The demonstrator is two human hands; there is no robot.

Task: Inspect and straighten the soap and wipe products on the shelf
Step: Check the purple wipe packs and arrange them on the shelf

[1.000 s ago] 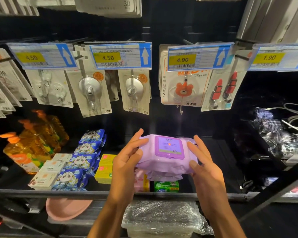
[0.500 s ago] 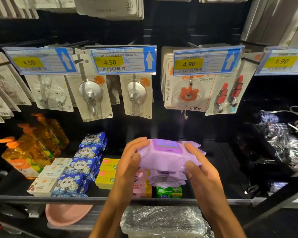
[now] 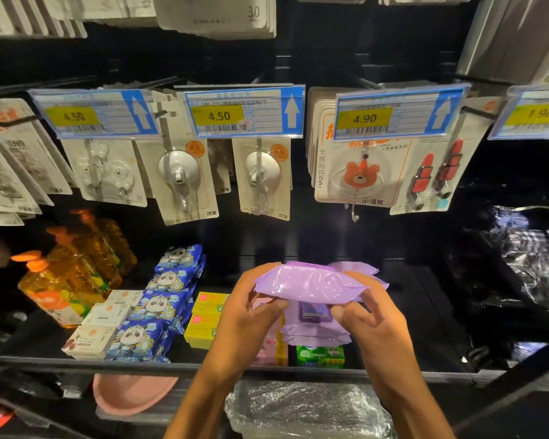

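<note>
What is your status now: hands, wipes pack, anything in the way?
Left hand and right hand both grip purple wipes pack, plain side facing camera. Held above purple stack. No obstacle seen over stack.

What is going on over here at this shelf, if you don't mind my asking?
A person is checking a purple pack of wipes at a shop shelf. The left hand grips its left end and the right hand pinches its lower right edge, with the pack tilted so a plain side faces the camera. It is held just above a stack of purple packs lying on the shelf, with yellow boxes and blue packs to the left.
</note>
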